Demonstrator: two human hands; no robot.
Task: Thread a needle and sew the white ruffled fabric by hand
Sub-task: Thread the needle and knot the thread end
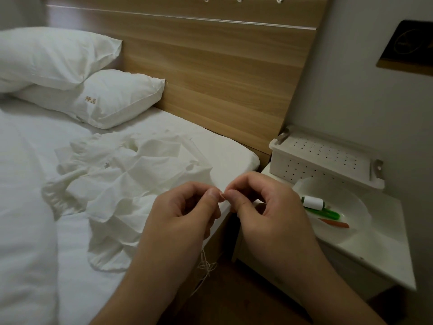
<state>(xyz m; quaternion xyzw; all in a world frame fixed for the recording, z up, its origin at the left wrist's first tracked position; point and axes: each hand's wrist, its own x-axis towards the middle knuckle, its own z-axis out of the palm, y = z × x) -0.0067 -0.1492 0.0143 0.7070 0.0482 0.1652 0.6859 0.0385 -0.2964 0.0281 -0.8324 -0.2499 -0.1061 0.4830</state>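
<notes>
The white ruffled fabric [121,184] lies crumpled on the bed, left of and beyond my hands. My left hand [185,212] and my right hand [262,207] meet fingertip to fingertip over the bed's corner, each pinching something tiny between thumb and forefinger. The needle is too small to make out there. White thread [205,266] hangs in a loose tangle below my left hand. A spool of white thread [312,202] lies in a white bowl [358,207] on the nightstand.
Two white pillows [93,99] rest against the wooden headboard [222,73]. The white nightstand [379,252] at the right holds the bowl with green and orange tools [332,218] and a white perforated box [328,158]. The floor below is dark wood.
</notes>
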